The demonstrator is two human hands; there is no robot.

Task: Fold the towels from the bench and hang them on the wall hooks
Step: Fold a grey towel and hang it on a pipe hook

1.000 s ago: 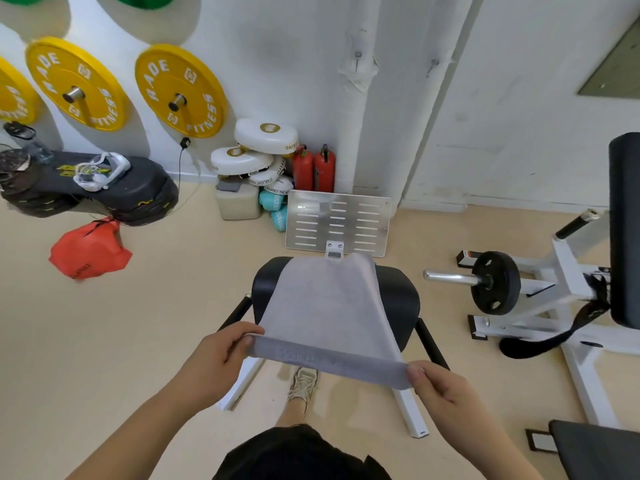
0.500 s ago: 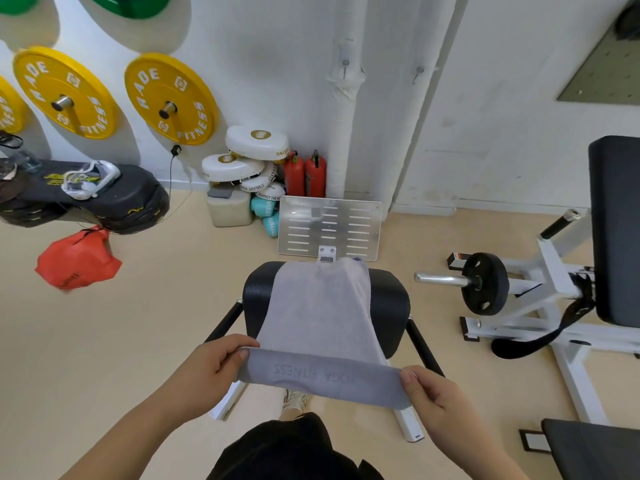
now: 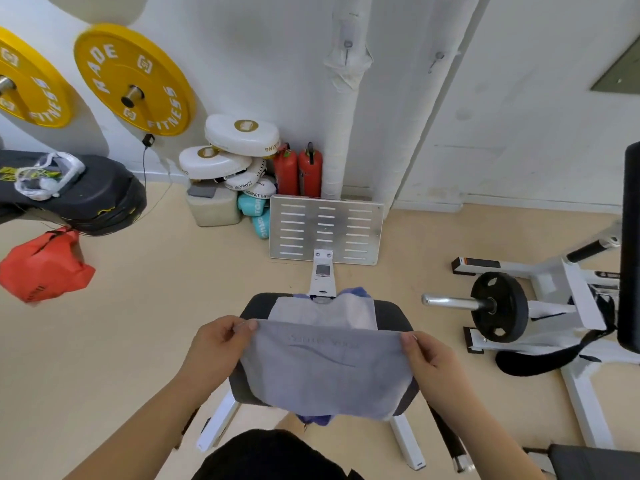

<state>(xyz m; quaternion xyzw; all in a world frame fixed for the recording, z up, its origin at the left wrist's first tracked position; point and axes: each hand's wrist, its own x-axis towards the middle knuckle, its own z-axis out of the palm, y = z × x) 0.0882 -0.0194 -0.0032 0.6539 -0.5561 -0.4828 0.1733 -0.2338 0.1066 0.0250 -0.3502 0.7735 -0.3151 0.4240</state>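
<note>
Your left hand [image 3: 216, 344] pinches one upper corner of the soft grey terry towel [image 3: 325, 375] between thumb and fingers. Your right hand [image 3: 427, 358] pinches the other upper corner in the same way, so both hands are closed on the cloth. The towel is stretched between them just above the black padded bench seat [image 3: 391, 313]. Its lower part drapes over the near edge of that seat. I judge that the fold is only beginning, and the first danger is an uneven fold. The cloth is limp and sags in the middle, so if one hand goes further than the other, the edges will not meet. The second danger is under the grey towel. A paler towel with a bluish border [image 3: 325, 311] lies flat on the seat, and rough terry catches on terry. If you drag the grey one across the seat instead of lifting it, the paler one may slide off the smooth vinyl to the floor. The third danger is at the small metal wall hooks [image 3: 347, 46], high on the wall beyond the seat. They look thin and short, so a thick fold may slip off if it is not hung at its centre. The slotted silver metal footplate [image 3: 325, 230] stands on the floor between the seat and that wall, and you could knock your foot on it.
</note>
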